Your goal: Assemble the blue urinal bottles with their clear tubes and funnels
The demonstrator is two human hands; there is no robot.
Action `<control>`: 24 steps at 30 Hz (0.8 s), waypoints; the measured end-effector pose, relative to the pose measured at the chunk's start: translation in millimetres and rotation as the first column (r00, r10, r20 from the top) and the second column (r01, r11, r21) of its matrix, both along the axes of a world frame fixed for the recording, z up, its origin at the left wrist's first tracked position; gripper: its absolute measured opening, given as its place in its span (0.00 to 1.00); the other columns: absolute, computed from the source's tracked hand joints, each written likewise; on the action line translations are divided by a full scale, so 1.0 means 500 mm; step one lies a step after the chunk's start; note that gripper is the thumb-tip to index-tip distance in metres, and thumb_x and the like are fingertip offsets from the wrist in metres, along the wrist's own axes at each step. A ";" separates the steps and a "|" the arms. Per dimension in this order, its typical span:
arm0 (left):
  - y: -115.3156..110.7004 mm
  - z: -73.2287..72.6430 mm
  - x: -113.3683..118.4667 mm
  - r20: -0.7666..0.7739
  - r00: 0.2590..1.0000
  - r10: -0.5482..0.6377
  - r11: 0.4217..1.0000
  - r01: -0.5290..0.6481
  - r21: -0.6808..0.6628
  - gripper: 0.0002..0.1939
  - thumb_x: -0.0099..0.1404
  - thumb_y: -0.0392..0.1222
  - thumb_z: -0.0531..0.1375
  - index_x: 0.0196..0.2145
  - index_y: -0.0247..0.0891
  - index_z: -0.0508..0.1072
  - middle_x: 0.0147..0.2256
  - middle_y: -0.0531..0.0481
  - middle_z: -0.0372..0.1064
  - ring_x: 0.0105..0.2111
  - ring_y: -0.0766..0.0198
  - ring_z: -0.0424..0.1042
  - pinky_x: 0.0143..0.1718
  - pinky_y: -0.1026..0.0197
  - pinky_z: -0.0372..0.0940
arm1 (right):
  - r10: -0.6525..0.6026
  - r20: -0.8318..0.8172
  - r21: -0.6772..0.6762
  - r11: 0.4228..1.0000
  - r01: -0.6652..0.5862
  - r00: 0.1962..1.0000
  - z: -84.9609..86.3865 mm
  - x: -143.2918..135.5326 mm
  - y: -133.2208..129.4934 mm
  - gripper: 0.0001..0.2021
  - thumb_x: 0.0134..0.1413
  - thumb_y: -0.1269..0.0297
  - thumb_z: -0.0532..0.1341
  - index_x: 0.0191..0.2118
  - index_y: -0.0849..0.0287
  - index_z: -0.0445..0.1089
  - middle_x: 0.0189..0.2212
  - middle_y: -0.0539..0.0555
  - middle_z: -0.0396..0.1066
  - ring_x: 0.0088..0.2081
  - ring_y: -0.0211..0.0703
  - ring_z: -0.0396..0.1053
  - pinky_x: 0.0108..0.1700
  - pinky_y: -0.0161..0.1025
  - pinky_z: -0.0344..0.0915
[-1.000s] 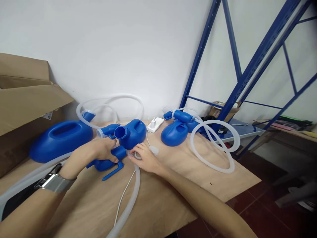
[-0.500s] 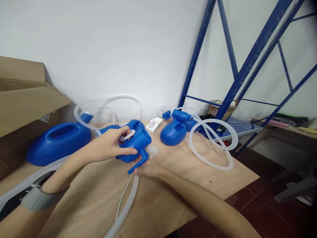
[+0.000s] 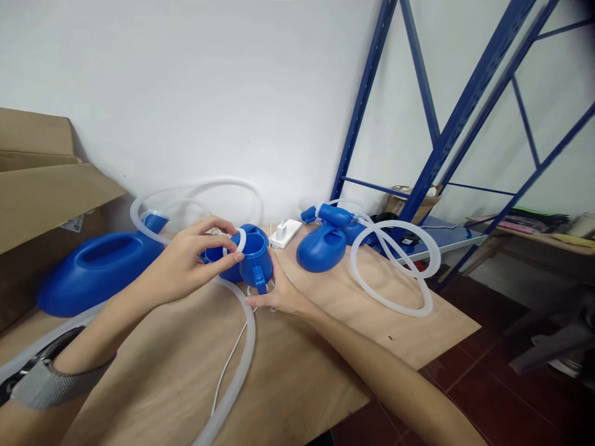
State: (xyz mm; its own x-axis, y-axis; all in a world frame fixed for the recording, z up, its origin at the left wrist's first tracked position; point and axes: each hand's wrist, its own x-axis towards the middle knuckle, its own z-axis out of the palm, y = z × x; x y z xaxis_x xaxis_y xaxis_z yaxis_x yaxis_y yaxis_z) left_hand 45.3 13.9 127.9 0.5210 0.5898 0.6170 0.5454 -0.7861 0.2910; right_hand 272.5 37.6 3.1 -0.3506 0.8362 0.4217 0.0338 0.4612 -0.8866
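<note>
My left hand [image 3: 198, 251] pinches a white ring [image 3: 242, 240] between thumb and fingers, at the left rim of a blue plastic cup-shaped piece [image 3: 255, 267]. Whether the ring touches the rim I cannot tell. My right hand [image 3: 286, 292] is wrapped round the piece from the right and below, its thumb near a small blue handle. The wide mouth faces up toward me. Just behind and to the left, more blue plastic parts are partly covered by my left hand. A translucent hose [image 3: 248, 337] runs along the table below the hands.
A large blue jug [image 3: 93, 269] lies at left beside an open cardboard box [image 3: 51, 192]. Another blue jug [image 3: 320, 253] and a coiled hose [image 3: 425, 303] sit at right. A white power strip [image 3: 290, 232] with a plug stands behind. Blue shelving [image 3: 427, 167] rises at right.
The blue cup-shaped piece has been turned so its mouth faces me more. My right hand has shifted from beneath it to its right side. The ring stays in my left hand.
</note>
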 end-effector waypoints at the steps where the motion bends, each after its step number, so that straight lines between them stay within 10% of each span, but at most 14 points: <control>1: 0.000 -0.001 0.001 -0.015 1.000 -0.012 1.000 0.011 -0.026 0.23 0.72 0.61 0.59 0.32 0.41 0.82 0.50 0.43 0.75 0.45 0.54 0.76 0.36 0.60 0.72 | -0.004 0.024 0.007 1.000 0.004 1.000 0.001 0.002 -0.001 0.63 0.36 0.51 0.82 0.75 0.47 0.47 0.72 0.63 0.55 0.73 0.61 0.54 0.72 0.61 0.56; 12: 0.013 -0.013 -0.005 0.011 0.998 0.067 0.956 -0.061 -0.286 0.33 0.63 0.70 0.64 0.55 0.44 0.79 0.53 0.43 0.80 0.50 0.45 0.78 0.52 0.44 0.76 | -0.097 0.190 0.066 0.994 0.086 0.977 0.019 0.019 -0.013 0.51 0.40 0.47 0.79 0.67 0.49 0.54 0.62 0.60 0.63 0.64 0.60 0.65 0.65 0.58 0.65; 24: 0.019 -0.016 -0.004 0.052 0.995 0.081 0.935 -0.058 -0.350 0.34 0.60 0.69 0.67 0.54 0.42 0.81 0.53 0.44 0.81 0.51 0.45 0.80 0.53 0.46 0.77 | -0.135 0.154 0.271 0.958 0.090 0.979 0.001 0.033 0.007 0.52 0.41 0.44 0.78 0.70 0.49 0.58 0.67 0.61 0.62 0.68 0.62 0.62 0.70 0.60 0.59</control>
State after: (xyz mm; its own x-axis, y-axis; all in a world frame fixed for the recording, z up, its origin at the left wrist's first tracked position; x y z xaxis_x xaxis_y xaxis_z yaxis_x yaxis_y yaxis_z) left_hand 43.1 23.4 119.8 0.4368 0.8066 0.3983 0.5658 -0.5905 0.5754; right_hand 288.9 40.9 3.7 -0.3459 0.7431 0.5729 0.2382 0.6601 -0.7124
